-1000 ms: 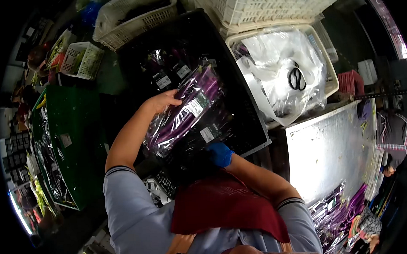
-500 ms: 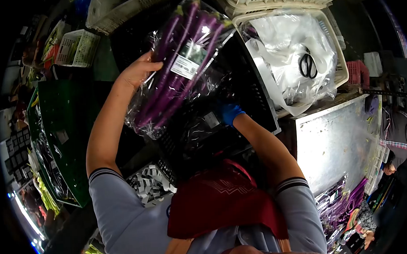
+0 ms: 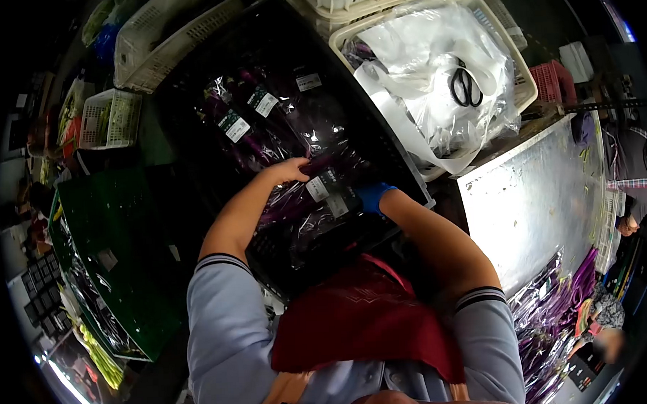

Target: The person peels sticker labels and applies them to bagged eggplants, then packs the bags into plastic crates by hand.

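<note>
Inside a black crate [image 3: 393, 152], my left hand [image 3: 290, 172] grips the edge of a clear bag of purple eggplants [image 3: 343, 161] with a white label. The bag lies low, on top of or against another labelled bag [image 3: 310, 228] near me. My right hand [image 3: 374, 197], in a blue glove, is at the right end of these bags by the crate wall; its fingers are mostly hidden. Farther in, several more bagged eggplants [image 3: 251, 118] with labels lie side by side.
To the right, a white basket [image 3: 526, 85] holds plastic bags and black-handled scissors [image 3: 466, 84]. Beside it stands a metal-topped table [image 3: 533, 200] with bagged eggplants [image 3: 546, 329] at its near end. A green crate [image 3: 120, 261] is on the left. Another person [image 3: 631, 160] is at far right.
My left hand has lowered the bag of eggplants from above the crate down into it, moving right and toward me. My gloved right hand stays near the same spot. The view has shifted slightly.
</note>
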### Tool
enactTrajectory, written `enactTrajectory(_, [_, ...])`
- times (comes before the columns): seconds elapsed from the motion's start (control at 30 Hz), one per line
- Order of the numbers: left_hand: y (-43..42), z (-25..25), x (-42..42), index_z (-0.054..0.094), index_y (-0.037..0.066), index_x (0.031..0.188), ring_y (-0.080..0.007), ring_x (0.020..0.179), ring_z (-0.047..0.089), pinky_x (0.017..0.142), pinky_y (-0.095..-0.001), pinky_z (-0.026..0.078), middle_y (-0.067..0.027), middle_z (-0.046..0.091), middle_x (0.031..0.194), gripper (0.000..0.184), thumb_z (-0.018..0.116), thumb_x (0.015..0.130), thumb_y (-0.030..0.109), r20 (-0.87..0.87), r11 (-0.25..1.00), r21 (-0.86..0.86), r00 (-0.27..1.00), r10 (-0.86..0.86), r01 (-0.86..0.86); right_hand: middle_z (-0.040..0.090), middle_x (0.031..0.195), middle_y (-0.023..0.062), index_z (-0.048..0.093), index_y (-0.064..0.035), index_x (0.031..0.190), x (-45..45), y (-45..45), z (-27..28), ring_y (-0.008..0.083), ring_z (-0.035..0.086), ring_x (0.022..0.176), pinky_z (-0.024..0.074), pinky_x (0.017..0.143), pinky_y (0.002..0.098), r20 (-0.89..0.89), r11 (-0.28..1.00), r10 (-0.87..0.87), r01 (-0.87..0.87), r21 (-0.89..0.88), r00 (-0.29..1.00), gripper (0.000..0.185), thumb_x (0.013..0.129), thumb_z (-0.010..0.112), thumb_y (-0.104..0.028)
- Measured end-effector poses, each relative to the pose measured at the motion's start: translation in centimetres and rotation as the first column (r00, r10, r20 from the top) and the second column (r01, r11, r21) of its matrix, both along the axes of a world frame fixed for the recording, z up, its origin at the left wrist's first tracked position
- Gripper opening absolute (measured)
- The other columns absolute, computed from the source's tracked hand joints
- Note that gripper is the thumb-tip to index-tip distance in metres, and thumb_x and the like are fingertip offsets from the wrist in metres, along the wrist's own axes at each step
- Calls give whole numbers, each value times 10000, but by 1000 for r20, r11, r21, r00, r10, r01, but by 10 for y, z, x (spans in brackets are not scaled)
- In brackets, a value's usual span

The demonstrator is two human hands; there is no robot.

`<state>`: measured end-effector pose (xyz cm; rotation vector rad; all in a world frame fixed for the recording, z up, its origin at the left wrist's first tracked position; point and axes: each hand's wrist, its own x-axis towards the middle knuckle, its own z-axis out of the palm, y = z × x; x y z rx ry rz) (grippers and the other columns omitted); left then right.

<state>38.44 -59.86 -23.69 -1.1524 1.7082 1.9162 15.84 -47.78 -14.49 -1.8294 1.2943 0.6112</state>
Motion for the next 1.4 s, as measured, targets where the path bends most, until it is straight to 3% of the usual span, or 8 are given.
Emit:
enactTrajectory(0.13, [-6,-2,-5,412,-30,1196,-161,996,483,843,-253,378,-95,520,1110,545,632,705,56,-142,963,237,976,165,-128,605,874,184,603,-69,942,-7,5,14,295,607,721,485,610,402,20,978,-97,91,189,995,244,773,473,-188])
enactTrajectory(0.4, [42,67,-28,518,79,1077,-300,953,520,814,-376,421,-126,526,1064,409,637,704,196,160,379,-919,982,101,111,606,834,172,593,-56,878,10,36,21,331,592,740,475,643,409,429,866,-21,231,-444,903,217,729,510,-191])
enactTrajectory(0.53, [57,89,-33,555,65,1061,-279,948,542,811,-343,426,-142,567,1018,306,580,762,126,-63,576,-809,992,107,-114,572,941,165,559,-79,998,-9,85,105,327,562,825,462,707,386,737,835,-112,465,-294,667,278,743,530,-186])
enactTrajectory(0.77, [62,216,-168,487,-1,1112,-152,866,539,792,-261,420,-82,562,970,254,443,875,79,-565,721,-513,816,125,-466,571,993,137,504,-94,1126,-209,271,160,261,579,826,470,720,317,740,-171,-672,966,-193,29,390,742,565,-103])
enactTrajectory(0.87, [90,216,-250,507,-21,1053,-141,842,531,780,-263,432,-80,551,953,208,444,872,60,-664,843,-373,746,50,-388,582,954,155,487,-45,1131,-328,429,111,252,570,799,459,698,318,582,-534,-794,258,-805,172,341,793,510,-83])
enactTrajectory(0.97, [158,225,-335,515,-21,1035,-147,850,548,758,-259,445,-83,557,947,204,468,858,68,-618,943,-307,780,-94,-130,480,1094,242,409,-51,1203,-373,568,79,346,514,934,429,785,385,255,-279,-861,-11,-960,-440,532,746,559,-279])
enactTrajectory(1.03, [215,222,-389,517,-22,1037,-153,849,561,743,-261,454,-89,568,945,218,484,844,72,-555,972,-225,811,-187,70,457,1138,228,367,-86,1249,-385,607,41,376,493,976,431,810,394,653,-822,-570,324,-469,-500,614,707,585,-271])
enactTrajectory(1.4, [406,142,-560,419,-68,1123,-159,852,542,743,-267,435,-127,552,1020,523,661,738,191,-388,950,5,876,-285,311,485,1103,184,246,-64,1316,-302,490,87,307,484,985,416,806,389,554,-416,-823,529,-740,128,685,759,598,-254])
